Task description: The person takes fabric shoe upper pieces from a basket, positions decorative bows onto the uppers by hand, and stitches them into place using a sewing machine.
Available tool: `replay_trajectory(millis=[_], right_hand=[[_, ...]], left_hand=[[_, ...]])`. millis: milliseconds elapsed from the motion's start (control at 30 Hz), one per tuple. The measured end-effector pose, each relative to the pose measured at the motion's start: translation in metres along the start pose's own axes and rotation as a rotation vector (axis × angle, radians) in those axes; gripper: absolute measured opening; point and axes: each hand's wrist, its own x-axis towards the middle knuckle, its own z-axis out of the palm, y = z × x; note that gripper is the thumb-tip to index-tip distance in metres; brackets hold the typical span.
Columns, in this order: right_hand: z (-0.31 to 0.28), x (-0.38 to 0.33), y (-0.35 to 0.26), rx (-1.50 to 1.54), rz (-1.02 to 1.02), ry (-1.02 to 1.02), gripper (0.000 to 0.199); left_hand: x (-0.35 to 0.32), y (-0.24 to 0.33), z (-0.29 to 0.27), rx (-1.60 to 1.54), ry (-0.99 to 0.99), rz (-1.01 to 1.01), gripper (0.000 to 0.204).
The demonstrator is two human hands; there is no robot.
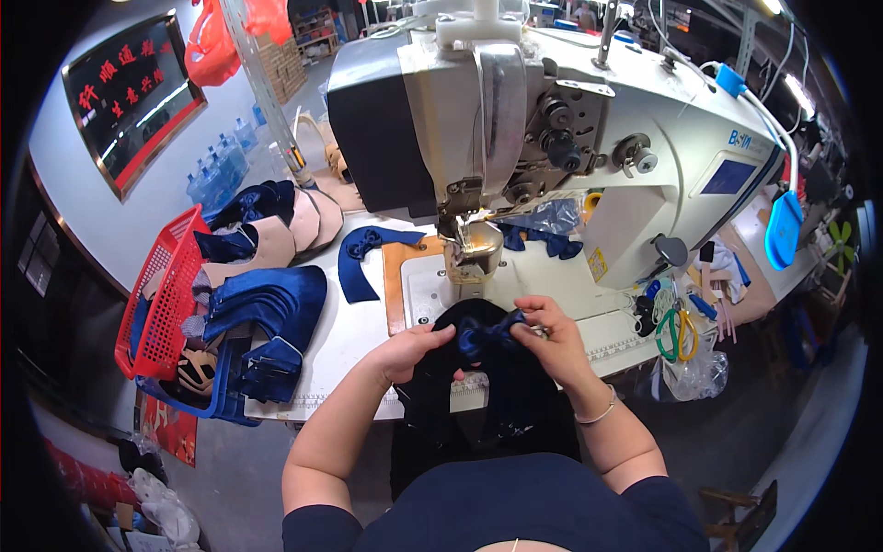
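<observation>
A dark, curved fabric piece (430,379) hangs over the table's front edge, below the needle area of a white sewing machine (676,124). On its upper part lies a shiny navy bow (474,342). My left hand (412,352) grips the left side of the piece, thumb on top; some of its fingers are hidden beneath. With its fingertips, my right hand (554,340) pinches the bow's right end. Just left of the machine's post (474,253), a navy curved piece with a bow (354,267) rests on the white table (345,368).
At left are stacked navy satin pieces (276,299), a red basket (156,304) and a blue basket (235,409). Loose navy bows (556,245) lie behind the post. Green-and-yellow-handled scissors (669,337) and a clear plastic bag (704,373) are at right. A blue lamp (783,232) hangs there.
</observation>
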Motion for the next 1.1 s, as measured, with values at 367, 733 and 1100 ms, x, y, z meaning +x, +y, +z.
replay_trajectory(millis=[367,733,1100], right_hand=[[0.016,-0.005,-0.005,-0.525,0.119,-0.135,0.035],[0.017,-0.005,0.003,-0.501,0.040,-0.085,0.033],[0.021,-0.003,-0.003,-0.528,0.008,-0.056,0.029]], left_hand=[[0.005,-0.014,-0.008,-0.101,0.031,0.039,0.043],[0.004,-0.014,-0.011,-0.099,-0.064,0.067,0.045],[0.000,-0.015,-0.008,-0.038,-0.081,0.151,0.034]])
